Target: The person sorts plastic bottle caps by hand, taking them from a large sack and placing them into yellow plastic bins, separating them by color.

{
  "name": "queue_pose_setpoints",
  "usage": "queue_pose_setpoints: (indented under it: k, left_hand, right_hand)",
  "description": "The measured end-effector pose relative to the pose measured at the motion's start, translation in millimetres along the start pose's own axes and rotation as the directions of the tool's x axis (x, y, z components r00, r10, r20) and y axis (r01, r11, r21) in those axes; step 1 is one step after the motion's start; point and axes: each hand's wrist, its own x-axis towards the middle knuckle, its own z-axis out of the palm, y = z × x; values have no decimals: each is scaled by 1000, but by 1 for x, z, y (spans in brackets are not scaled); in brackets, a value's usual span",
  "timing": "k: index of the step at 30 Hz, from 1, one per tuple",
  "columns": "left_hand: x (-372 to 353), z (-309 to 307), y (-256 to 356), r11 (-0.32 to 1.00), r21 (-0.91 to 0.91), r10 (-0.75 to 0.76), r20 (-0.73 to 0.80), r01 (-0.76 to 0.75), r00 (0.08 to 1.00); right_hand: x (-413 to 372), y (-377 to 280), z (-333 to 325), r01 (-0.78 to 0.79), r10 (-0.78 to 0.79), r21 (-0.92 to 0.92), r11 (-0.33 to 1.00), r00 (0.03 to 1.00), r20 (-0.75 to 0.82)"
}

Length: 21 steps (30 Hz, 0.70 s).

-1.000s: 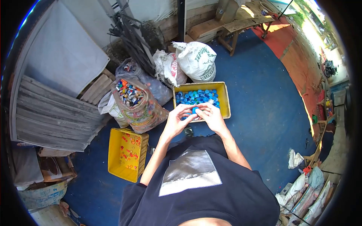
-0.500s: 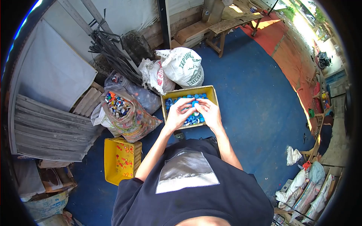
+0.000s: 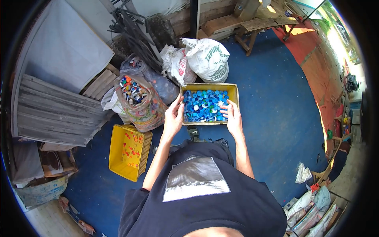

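Observation:
A yellow crate [image 3: 233, 90] holds many bottle caps [image 3: 205, 103], mostly blue with some white and green ones. At its left edge is my left hand [image 3: 173, 117], fingers stretched upward and apart, with nothing in it. Over the right part of the crate hangs my right hand [image 3: 233, 117], its fingers spread and empty, the fingertips overlapping the caps in this view.
A second yellow crate [image 3: 114, 158] with red and orange caps stands on the blue floor [image 3: 272, 118] at left. An open sack of mixed caps [image 3: 144, 112] and white sacks [image 3: 209, 59] stand behind. A wooden bench [image 3: 268, 24] is farther back.
My hands were together over the crate, holding a blue cap between the fingers. Now they are apart at its two sides and the cap is out of them. The view has shifted.

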Motion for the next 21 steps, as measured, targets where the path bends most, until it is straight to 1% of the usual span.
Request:
queue_pose_setpoints:
  k: [2,3,6,7,10,11,14,18,20,21]
  left_hand:
    - [-15,-24,5,999,-18,-37,-31,36,999]
    - [-21,-35,6,999,-16,-49,-50,48,998]
    - [-46,-71,6,997,-27,-77,-115,75,990]
    - [-54,-82,6,996,-37,-80,-131,76,988]
    - [-80,-120,7,994,-65,-100,-175,90,980]
    - [-89,-133,9,993,-75,-106,-185,94,977]
    - [-110,-174,12,992,-97,-105,-220,85,970]
    - [-137,-232,7,991,-114,-92,-260,64,961]
    - [-145,-260,1,991,-115,-97,-269,68,958]
    - [-149,-274,-4,990,-118,-109,-272,80,956]
  right_hand:
    - [0,-5,14,8,-6,-37,999,997,71]
    - [1,-8,24,-13,14,-20,1000,996,91]
    - [4,-8,60,31,-25,-31,999,984,178]
    - [4,-12,73,45,-40,-22,999,979,198]
    - [3,-27,115,2,-20,73,997,968,250]
    - [1,-33,132,-4,-23,111,994,971,238]
    - [-11,-47,182,-17,-27,143,990,954,299]
    - [-39,-55,258,6,-57,135,991,925,376]
    - [-54,-58,294,-37,-16,124,992,915,404]
    - [-62,-58,311,-47,-20,154,987,913,407]
